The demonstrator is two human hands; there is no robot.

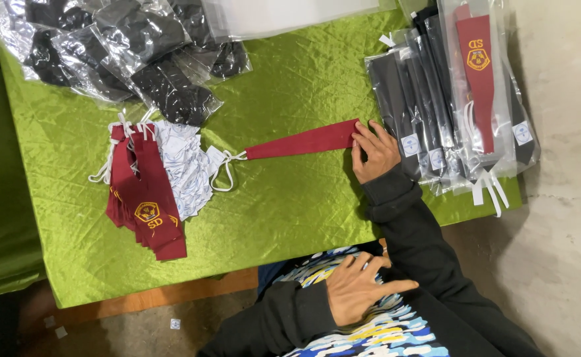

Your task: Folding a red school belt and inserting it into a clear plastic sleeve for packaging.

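A maroon necktie [301, 141], long axis running leftward, is pinned flat at its wide end by the right hand [373, 151], fingers apparently spread, while the left hand [360, 289] rests open on the lap.

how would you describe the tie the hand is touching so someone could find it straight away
On the green cloth covering the table, look near the middle, just left of the row of bagged dark ties. The right hand rests on the wide end of a single maroon tie lying flat with white straps at its far end. Unlike the stacked maroon ties, it lies alone and shows no emblem.
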